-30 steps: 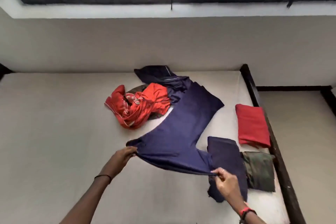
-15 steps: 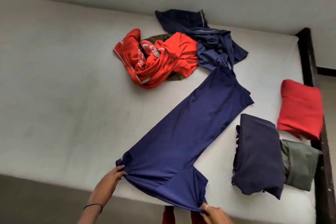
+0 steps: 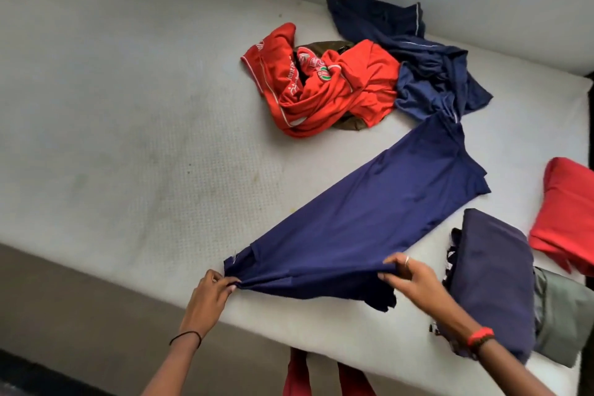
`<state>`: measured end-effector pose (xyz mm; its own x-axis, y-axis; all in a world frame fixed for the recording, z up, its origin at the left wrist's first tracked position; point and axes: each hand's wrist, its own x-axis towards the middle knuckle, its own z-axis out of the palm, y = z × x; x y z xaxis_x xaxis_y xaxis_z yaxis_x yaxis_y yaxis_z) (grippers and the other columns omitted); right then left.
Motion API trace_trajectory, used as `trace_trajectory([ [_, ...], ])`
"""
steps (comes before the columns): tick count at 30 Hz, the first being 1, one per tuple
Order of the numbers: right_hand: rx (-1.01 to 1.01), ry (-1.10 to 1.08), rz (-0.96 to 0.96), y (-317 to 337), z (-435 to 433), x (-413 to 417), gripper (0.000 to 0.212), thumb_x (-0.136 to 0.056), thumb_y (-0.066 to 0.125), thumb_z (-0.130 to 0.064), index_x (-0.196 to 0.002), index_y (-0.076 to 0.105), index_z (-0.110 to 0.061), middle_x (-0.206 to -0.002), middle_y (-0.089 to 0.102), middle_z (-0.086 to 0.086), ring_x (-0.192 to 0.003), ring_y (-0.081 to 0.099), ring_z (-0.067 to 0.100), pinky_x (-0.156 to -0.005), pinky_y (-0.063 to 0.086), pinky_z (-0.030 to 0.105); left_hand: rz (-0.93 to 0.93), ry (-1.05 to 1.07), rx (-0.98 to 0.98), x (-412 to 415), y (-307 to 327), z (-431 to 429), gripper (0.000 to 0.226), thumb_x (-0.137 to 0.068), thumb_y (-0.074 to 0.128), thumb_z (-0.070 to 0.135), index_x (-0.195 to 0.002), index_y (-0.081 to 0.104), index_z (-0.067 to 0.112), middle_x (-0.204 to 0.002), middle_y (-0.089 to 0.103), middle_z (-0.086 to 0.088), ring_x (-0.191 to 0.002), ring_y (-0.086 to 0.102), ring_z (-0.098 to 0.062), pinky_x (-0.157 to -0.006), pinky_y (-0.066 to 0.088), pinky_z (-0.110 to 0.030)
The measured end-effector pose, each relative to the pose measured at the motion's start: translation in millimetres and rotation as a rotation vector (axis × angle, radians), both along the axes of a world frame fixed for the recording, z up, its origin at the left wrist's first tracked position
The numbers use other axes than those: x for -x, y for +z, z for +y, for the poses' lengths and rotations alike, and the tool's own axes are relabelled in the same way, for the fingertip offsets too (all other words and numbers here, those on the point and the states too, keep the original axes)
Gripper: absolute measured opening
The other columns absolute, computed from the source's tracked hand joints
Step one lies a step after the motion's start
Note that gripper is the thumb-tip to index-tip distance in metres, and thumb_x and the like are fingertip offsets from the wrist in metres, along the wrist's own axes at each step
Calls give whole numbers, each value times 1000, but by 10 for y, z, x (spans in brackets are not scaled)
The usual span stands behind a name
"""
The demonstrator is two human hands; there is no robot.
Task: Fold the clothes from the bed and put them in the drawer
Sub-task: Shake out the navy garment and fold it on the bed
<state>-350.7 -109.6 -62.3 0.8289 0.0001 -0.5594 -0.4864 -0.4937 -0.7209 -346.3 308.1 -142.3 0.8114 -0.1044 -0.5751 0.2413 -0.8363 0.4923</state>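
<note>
The blue garment (image 3: 369, 219) has settled flat on the bed (image 3: 128, 138), left hand (image 3: 209, 292) and right hand (image 3: 414, 280) pinching its near end, ready to fold.

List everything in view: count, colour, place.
White mattress: 1, white, underneath
Long blue cloth garment: 1, blue, diagonal, centre
Crumpled red printed shirt: 1, red, far middle
Olive cloth: 1, olive, under shirt
Crumpled navy garment heap: 1, navy, far right
Folded dark purple garment: 1, purple, near right
Folded greenish garment: 1, greenish, beside it
Folded red garment: 1, red, right edge
Left hand: 1, pinching blue garment's corner
Right hand: 1, gripping its edge
</note>
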Motion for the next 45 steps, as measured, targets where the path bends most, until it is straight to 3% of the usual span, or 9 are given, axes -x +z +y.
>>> trace_trajectory([
  [10, -65, 14, 58, -156, 96, -1257, 10, -89, 59, 1, -98, 64, -1, -85, 65, 0, -70, 60, -9, -67, 47, 8, 157, 241, 104, -64, -61, 3, 23, -93, 57, 28, -113, 66, 20, -96, 49, 2, -87, 54, -10, -81, 41, -22],
  [16, 136, 99, 88, -592, 194, -1695, 18, -90, 62, -9, -99, 61, 7, -90, 62, 8, -85, 55, 18, -74, 45, 28, 131, 276, 99, -124, -91, 3, 22, -90, 62, 30, -105, 69, 15, -95, 48, 4, -87, 54, -9, -81, 41, -21],
  [21, 258, 122, 76, -778, 366, -1876, 30, -90, 61, -11, -116, 60, 4, -121, 62, 14, -115, 56, 26, -88, 38, 23, 112, 333, 102, -108, -115, -28, 22, -88, 65, 29, -101, 69, 12, -96, 50, 3, -88, 55, -9, -81, 40, -20],
  [25, 298, 120, 95, -857, 421, -1894, 35, -91, 61, -23, -118, 58, -1, -121, 61, 12, -113, 55, 26, -86, 38, 23, 76, 346, 80, -117, -82, -82, 17, -87, 67, 29, -99, 65, 17, -102, 49, 4, -92, 59, -14, -81, 44, -25],
  [29, 251, 96, 116, -762, 387, -1816, 40, -87, 65, -34, -117, 54, -9, -102, 59, 4, -97, 55, 19, -79, 40, 24, -16, 408, 110, -145, 18, -132, 53, -80, 73, 31, -125, 46, 22, -117, 47, 7, -90, 57, -10, -81, 46, -29],
  [34, 373, -72, -184, -692, 400, -1362, 28, -94, 52, -17, -121, 54, -10, -112, 58, 7, -107, 54, 23, -89, 44, 32, -87, 123, -1, -296, 33, -210, 80, -77, 70, 50, -142, 37, 19, -141, 41, 7, -126, 44, -16, -108, 30, -36],
  [38, 435, 41, -332, -729, 531, -716, 33, -91, 54, -11, -124, 54, -8, -124, 53, 7, -112, 50, 23, -100, 41, 33, -72, -33, -42, -446, 11, -352, 73, -81, 68, 46, -141, 38, 18, -127, 52, 3, -115, 51, -17, -104, 31, -31],
  [42, 417, -251, -209, -824, 485, -241, 44, -88, 61, -9, -130, 49, -3, -126, 47, 11, -115, 46, 22, -103, 32, 24, 80, -52, -68, -621, 50, -430, 46, -84, 67, 36, -123, 46, 22, -91, 59, 3, -87, 58, -17, -90, 38, -28],
  [45, 345, -750, -49, -811, 358, -168, 49, -87, 65, -14, -129, 46, 2, -126, 44, 23, -115, 47, 35, -100, 35, 35, 197, 55, -6, -711, 49, -376, 18, -83, 69, 35, -88, 59, 21, -89, 58, -1, -78, 56, -14, -70, 41, -22],
])
